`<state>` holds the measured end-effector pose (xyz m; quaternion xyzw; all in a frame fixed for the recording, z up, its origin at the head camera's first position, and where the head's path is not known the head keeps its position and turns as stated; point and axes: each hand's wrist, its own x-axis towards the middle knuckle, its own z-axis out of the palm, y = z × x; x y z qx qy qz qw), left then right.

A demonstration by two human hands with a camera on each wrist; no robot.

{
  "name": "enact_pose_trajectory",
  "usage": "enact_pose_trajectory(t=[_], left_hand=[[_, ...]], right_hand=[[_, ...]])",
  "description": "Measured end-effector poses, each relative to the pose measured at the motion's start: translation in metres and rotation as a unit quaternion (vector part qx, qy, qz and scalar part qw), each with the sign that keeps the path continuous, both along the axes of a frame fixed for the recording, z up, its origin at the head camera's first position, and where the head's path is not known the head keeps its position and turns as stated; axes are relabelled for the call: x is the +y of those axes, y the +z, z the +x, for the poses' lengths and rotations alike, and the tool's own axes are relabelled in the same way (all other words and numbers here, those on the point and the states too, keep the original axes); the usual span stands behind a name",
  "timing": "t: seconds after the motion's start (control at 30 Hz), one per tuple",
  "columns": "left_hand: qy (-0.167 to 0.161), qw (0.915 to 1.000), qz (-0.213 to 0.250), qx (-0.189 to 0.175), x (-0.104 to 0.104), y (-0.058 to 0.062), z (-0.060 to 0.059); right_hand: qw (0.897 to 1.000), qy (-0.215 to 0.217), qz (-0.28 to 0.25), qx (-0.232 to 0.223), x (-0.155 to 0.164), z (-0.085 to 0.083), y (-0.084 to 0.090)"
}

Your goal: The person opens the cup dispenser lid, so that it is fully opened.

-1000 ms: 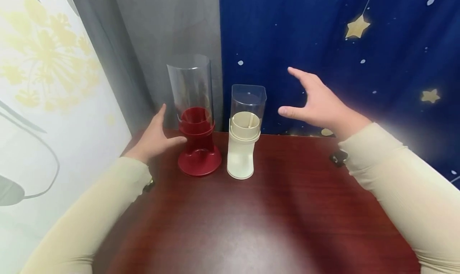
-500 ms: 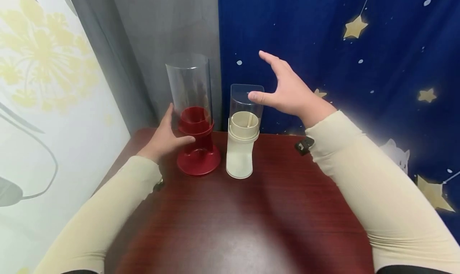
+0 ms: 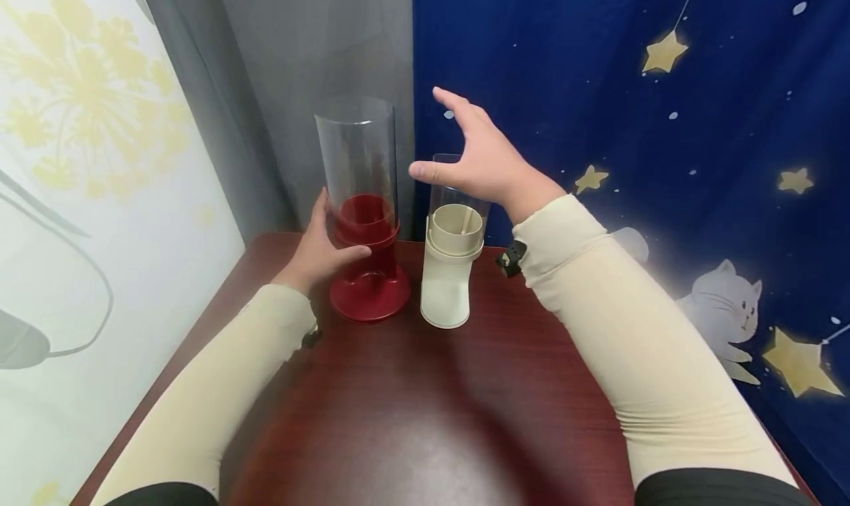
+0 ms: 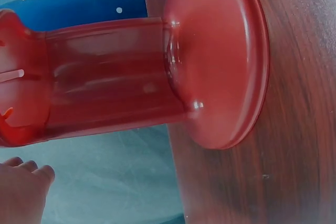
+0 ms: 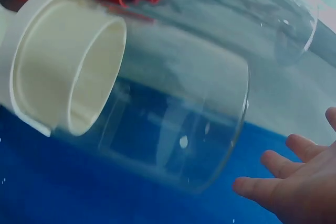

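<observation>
A red stand (image 3: 370, 296) with a wide round foot carries a tall clear tube (image 3: 358, 148). To its right is a cream stand (image 3: 445, 292) topped by a shorter clear tube (image 5: 184, 103). My left hand (image 3: 317, 254) is at the left side of the red stand, thumb and fingers spread; whether it touches is unclear. My right hand (image 3: 491, 159) hovers by the top of the shorter tube, partly covering it in the head view. The right wrist view shows its fingers (image 5: 283, 166) extended, apart from that tube's rim, holding nothing.
Both stands are on a dark red wooden table (image 3: 372, 417), near its back edge. Behind hang a grey curtain (image 3: 325, 34) and a blue curtain with stars (image 3: 584, 63). A pale flower-patterned panel (image 3: 99, 233) borders the left side.
My right hand has moved left, from beside the cream stand to the top of its tube. My left hand has shifted slightly right, closer to the red stand. Both stands have stayed put.
</observation>
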<state>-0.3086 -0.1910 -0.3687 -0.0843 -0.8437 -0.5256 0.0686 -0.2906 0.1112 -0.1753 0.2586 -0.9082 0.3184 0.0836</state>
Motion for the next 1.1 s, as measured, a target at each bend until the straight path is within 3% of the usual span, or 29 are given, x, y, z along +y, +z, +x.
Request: enact_pose_trajectory(t=[0.17,0.3,0.7,1.1], left_hand=[[-0.018,0.9992,0.036,-0.001,0.012,0.017,0.016],[-0.012,0.9993,0.036,-0.002,0.016,0.020,0.020],[0.020,0.9990,0.028,0.030,0.012,-0.018,-0.010],[0.023,0.9974,0.045,0.052,0.020,-0.024,-0.015]], right_hand=[[1.000,0.002,0.002,-0.001,-0.022,-0.004,-0.001],[1.000,0.003,0.005,-0.006,-0.037,-0.007,-0.001],[0.999,-0.009,-0.022,-0.047,-0.068,-0.018,0.001],[0.996,-0.028,-0.048,-0.071,-0.078,-0.026,0.003]])
